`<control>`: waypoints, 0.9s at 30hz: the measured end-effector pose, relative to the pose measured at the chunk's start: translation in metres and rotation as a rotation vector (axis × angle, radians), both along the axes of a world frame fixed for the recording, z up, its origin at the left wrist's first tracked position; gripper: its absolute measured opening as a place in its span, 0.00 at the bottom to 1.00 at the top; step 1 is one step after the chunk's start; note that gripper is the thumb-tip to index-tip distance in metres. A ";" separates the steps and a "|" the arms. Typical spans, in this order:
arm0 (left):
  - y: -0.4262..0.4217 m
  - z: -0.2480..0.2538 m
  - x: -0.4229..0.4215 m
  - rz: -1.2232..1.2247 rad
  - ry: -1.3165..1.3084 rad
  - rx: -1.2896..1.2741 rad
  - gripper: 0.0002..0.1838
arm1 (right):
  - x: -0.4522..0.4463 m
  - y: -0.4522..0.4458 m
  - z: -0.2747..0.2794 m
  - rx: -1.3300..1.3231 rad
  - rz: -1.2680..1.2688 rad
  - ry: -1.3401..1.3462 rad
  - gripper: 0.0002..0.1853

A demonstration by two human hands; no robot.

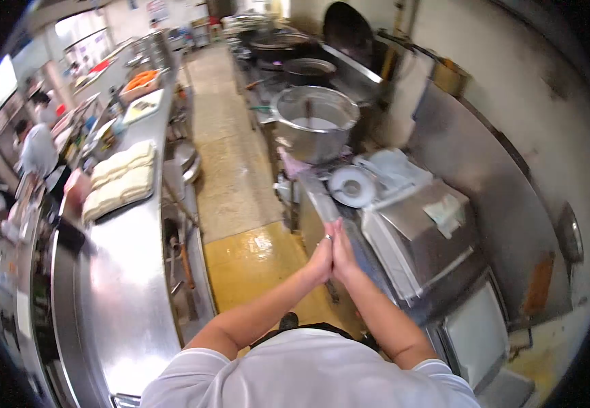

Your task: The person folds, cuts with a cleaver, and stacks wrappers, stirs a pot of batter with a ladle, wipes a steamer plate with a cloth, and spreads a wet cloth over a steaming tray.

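Head view: left hand (320, 262) and right hand (342, 258) palm to palm, fingers (338, 230) outstretched, pressed together

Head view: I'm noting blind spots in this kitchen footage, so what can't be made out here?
In the head view:
- Palms of the left hand and right hand: hidden, each pressed against the other.
- Bottom of the large pot: hidden by its whitish contents.
- Print on the wall sheet: too small and blurred.
- Near end of the steel counter: cut off by the lower edge.
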State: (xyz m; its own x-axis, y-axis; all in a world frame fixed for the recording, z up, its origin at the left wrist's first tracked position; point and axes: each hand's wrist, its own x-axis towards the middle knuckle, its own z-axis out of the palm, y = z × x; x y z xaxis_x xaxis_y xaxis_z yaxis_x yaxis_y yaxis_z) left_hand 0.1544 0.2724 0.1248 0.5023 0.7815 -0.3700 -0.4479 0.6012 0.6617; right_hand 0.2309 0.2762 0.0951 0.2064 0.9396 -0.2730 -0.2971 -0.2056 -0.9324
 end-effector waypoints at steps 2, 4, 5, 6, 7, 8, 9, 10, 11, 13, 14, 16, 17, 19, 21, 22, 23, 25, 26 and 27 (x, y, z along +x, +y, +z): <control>0.030 0.007 -0.052 0.251 -0.049 -0.037 0.46 | -0.064 0.016 0.026 0.126 0.226 -0.029 0.49; 0.059 -0.020 -0.094 0.405 -0.047 0.144 0.48 | -0.111 0.033 0.023 0.250 0.337 -0.141 0.49; 0.065 -0.028 -0.111 0.416 -0.063 0.138 0.48 | -0.124 0.044 0.023 0.231 0.372 -0.145 0.49; 0.064 -0.014 -0.127 0.427 -0.079 0.132 0.47 | -0.137 0.056 0.025 0.211 0.406 -0.150 0.49; 0.063 -0.001 -0.139 0.436 -0.094 0.126 0.46 | -0.148 0.068 0.027 0.190 0.438 -0.154 0.48; 0.061 0.008 -0.147 0.449 -0.063 0.168 0.46 | -0.156 0.081 0.026 0.185 0.448 -0.131 0.48; 0.060 0.016 -0.151 0.458 -0.030 0.210 0.46 | -0.161 0.097 0.022 0.179 0.456 -0.107 0.48; 0.061 0.017 -0.152 0.464 0.006 0.252 0.46 | -0.165 0.112 0.018 0.173 0.460 -0.083 0.48; 0.074 -0.006 -0.154 0.489 0.043 0.265 0.45 | -0.169 0.125 0.013 0.168 0.462 -0.058 0.48; 0.097 -0.013 -0.167 0.545 0.029 0.185 0.44 | -0.184 0.138 0.010 0.115 0.546 0.099 0.45; 0.110 -0.018 -0.171 0.565 0.019 0.145 0.43 | -0.187 0.144 0.008 0.087 0.580 0.176 0.44; 0.148 -0.033 -0.179 0.635 0.056 0.172 0.43 | -0.186 0.155 0.012 0.211 0.633 0.025 0.42; 0.170 -0.043 -0.181 0.662 0.075 0.187 0.43 | -0.182 0.161 0.014 0.274 0.649 -0.050 0.41; 0.216 -0.092 -0.181 0.648 0.178 0.129 0.38 | -0.169 0.185 -0.013 0.338 0.574 -0.111 0.34; 0.253 -0.100 -0.168 0.576 0.245 0.141 0.32 | -0.135 0.218 0.001 0.245 0.617 -0.132 0.28; 0.263 -0.090 -0.160 0.508 0.263 0.172 0.30 | -0.116 0.232 0.011 0.194 0.636 -0.139 0.25; 0.274 -0.080 -0.151 0.438 0.279 0.201 0.27 | -0.099 0.246 0.019 0.239 0.545 -0.185 0.22; 0.300 -0.052 -0.116 0.428 0.348 0.368 0.20 | -0.061 0.275 0.038 0.323 0.366 -0.288 0.16; 0.311 -0.034 -0.099 0.427 0.377 0.452 0.17 | -0.047 0.287 0.048 0.393 0.230 -0.366 0.15; 0.320 -0.008 -0.086 0.384 0.279 0.448 0.15 | -0.033 0.298 0.059 0.463 0.094 -0.442 0.13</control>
State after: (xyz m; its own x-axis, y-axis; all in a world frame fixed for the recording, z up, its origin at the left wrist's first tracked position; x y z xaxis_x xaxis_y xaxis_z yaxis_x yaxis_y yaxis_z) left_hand 0.0681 0.5926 0.1164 0.0892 0.9951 -0.0431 -0.3509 0.0719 0.9336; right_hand 0.1978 0.5746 0.1545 0.1174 0.9594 0.2565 0.1353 0.2404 -0.9612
